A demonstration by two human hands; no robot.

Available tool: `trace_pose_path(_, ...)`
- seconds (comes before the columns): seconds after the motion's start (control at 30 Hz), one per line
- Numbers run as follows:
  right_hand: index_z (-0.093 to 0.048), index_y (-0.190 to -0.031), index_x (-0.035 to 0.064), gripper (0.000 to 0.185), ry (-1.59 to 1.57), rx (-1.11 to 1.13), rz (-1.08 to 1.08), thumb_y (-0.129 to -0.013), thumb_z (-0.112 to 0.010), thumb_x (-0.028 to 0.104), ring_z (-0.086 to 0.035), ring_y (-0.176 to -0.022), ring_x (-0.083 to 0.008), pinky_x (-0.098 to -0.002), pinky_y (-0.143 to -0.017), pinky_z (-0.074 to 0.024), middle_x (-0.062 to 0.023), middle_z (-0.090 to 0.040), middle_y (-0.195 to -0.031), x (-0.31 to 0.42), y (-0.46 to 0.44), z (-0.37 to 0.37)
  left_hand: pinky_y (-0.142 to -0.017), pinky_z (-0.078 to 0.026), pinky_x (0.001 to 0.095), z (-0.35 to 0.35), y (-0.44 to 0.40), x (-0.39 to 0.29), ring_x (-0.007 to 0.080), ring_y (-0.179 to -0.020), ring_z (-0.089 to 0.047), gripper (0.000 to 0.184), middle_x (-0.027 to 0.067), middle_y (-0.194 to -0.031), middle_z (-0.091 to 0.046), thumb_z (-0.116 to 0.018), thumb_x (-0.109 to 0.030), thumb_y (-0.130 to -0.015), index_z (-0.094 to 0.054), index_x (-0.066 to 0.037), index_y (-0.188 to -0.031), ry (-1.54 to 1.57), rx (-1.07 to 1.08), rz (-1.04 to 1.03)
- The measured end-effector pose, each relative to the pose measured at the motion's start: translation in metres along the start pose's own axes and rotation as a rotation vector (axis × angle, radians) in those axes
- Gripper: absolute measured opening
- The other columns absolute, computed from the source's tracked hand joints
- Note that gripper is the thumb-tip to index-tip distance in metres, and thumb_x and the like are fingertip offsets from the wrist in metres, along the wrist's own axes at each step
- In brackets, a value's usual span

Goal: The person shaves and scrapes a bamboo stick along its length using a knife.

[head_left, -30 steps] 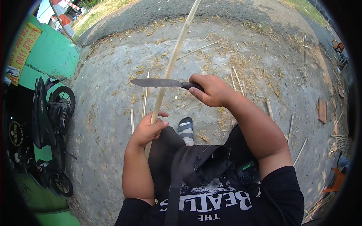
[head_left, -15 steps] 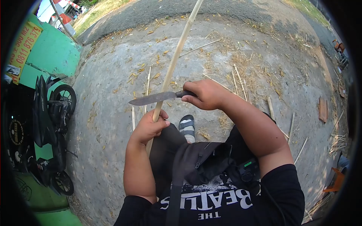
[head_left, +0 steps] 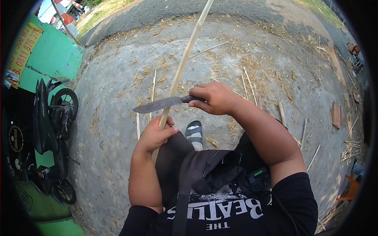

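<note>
I've got the left hand [head_left: 155, 135] gripping a long pale strip [head_left: 184, 65] on the head feed, right hand [head_left: 216, 99] on the knife [head_left: 155, 105], blade crossing the strip just beyond the left hand, motorbike [head_left: 42, 118] off left.

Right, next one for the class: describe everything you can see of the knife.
The knife has a broad, dull grey blade, apparently metal, narrowing to a point, and a dark handle of unclear material. The right hand grips the handle, hiding part of it. Held above the ground, the blade points toward the person's left, crossing over the pale strip just beyond the left hand. Whether it cuts into the strip cannot be told.
</note>
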State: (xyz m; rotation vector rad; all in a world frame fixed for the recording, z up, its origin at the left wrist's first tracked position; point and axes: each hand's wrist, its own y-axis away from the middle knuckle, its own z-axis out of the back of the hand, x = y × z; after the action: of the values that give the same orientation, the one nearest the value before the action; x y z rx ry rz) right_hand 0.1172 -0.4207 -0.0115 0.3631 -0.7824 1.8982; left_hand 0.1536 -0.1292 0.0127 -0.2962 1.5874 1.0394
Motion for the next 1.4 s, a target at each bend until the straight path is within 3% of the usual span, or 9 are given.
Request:
trace_pose_path(0.2,-0.065,-0.098,0.0112,0.046,0.045,0.077,-0.117,-0.099,-0.063,0.057,-0.069,-0.083,-0.0438,-0.0549,-0.073,-0.0525,-0.0172,-0.069,-0.081,-0.011,-0.003,0.004,-0.049,-0.034,0.0222,0.004,0.001,0.003,0.0031,-0.055,-0.044,0.033,-0.0071,-0.07,-0.05,-0.08,-0.01,-0.087,-0.054,-0.008,-0.107,0.036,0.046,-0.028)
trace_pose_path(0.33,-0.063,-0.091,0.0095,0.046,0.1,0.003,-0.167,-0.1,-0.064,0.055,-0.065,-0.071,-0.0449,-0.054,-0.063,-0.0493,-0.0173,-0.063,-0.068,0.009,-0.003,-0.007,-0.05,-0.034,0.0225,0.009,0.002,0.004,0.0035,-0.056,-0.044,0.032,-0.0071,-0.07,-0.049,-0.077,-0.007,-0.085,-0.053,-0.01,-0.106,0.171,0.068,-0.009)
trace_pose_path(0.43,-0.067,-0.098,0.0115,0.051,0.099,0.064,-0.286,-0.099,-0.059,0.062,-0.07,-0.084,-0.044,-0.056,-0.072,-0.0526,-0.0181,-0.07,-0.078,-0.002,-0.008,0.004,-0.05,-0.034,0.0228,0.005,-0.001,0.005,0.0035,-0.056,-0.044,0.031,-0.0066,-0.07,-0.049,-0.077,-0.007,-0.086,-0.052,-0.011,-0.105,0.029,0.019,-0.014)
trace_pose_path(0.57,-0.064,-0.092,0.0094,0.047,0.067,-0.04,-0.233,-0.099,-0.064,0.056,-0.066,-0.071,-0.0447,-0.053,-0.063,-0.0497,-0.0173,-0.064,-0.068,-0.003,-0.009,-0.009,-0.05,-0.035,0.0232,0.002,-0.001,0.004,0.0031,-0.057,-0.045,0.029,-0.0067,-0.071,-0.05,-0.076,-0.006,-0.086,-0.052,-0.011,-0.103,0.011,-0.044,0.029)
trace_pose_path(0.7,-0.064,-0.094,0.0098,0.047,0.161,0.039,-0.132,-0.099,-0.064,0.056,-0.066,-0.071,-0.0445,-0.0531,-0.064,-0.0505,-0.0167,-0.064,-0.068,-0.007,-0.005,-0.005,-0.051,-0.035,0.023,-0.002,-0.001,0.004,0.0019,-0.059,-0.046,0.028,-0.0076,-0.071,-0.05,-0.076,-0.005,-0.087,-0.053,-0.011,-0.1,-0.053,-0.031,-0.014)
trace_pose_path(0.73,-0.069,-0.099,0.0123,0.051,0.134,0.098,-0.179,-0.099,-0.06,0.062,-0.07,-0.079,-0.0443,-0.0555,-0.071,-0.0534,-0.016,-0.069,-0.074,-0.011,-0.007,0.003,-0.051,-0.035,0.0229,-0.004,0.001,0.003,0.0016,-0.06,-0.047,0.027,-0.0078,-0.071,-0.05,-0.077,-0.005,-0.088,-0.053,-0.011,-0.099,-0.089,-0.032,-0.041)
trace_pose_path(1.0,-0.069,-0.097,0.0104,0.051,0.135,0.108,-0.259,-0.1,-0.059,0.06,-0.07,-0.082,-0.0432,-0.0536,-0.074,-0.0545,-0.0173,-0.07,-0.078,-0.001,-0.006,0.003,-0.053,-0.036,0.0227,-0.008,0.0,0.008,0.0015,-0.061,-0.047,0.027,-0.0072,-0.071,-0.051,-0.077,-0.006,-0.088,-0.053,-0.009,-0.099,-0.132,-0.091,-0.07)
trace_pose_path(1.23,-0.07,-0.096,0.0091,0.049,0.029,0.028,-0.526,-0.101,-0.06,0.058,-0.07,-0.081,-0.0421,-0.0521,-0.072,-0.0536,-0.0184,-0.07,-0.078,-0.024,-0.009,0.022,-0.053,-0.035,0.0233,-0.013,-0.002,0.009,0.0024,-0.06,-0.046,0.027,-0.0066,-0.071,-0.051,-0.079,-0.007,-0.089,-0.054,-0.007,-0.099,-0.338,-0.099,-0.084)
trace_pose_path(1.4,-0.068,-0.1,0.011,0.053,0.134,0.163,-0.237,-0.099,-0.059,0.063,-0.07,-0.082,-0.0435,-0.054,-0.073,-0.0543,-0.0179,-0.07,-0.079,0.005,-0.004,0.013,-0.054,-0.037,0.0235,-0.013,-0.001,0.004,0.0026,-0.062,-0.047,0.027,-0.0062,-0.072,-0.051,-0.081,-0.011,-0.089,-0.055,-0.007,-0.098,-0.191,-0.068,-0.074)
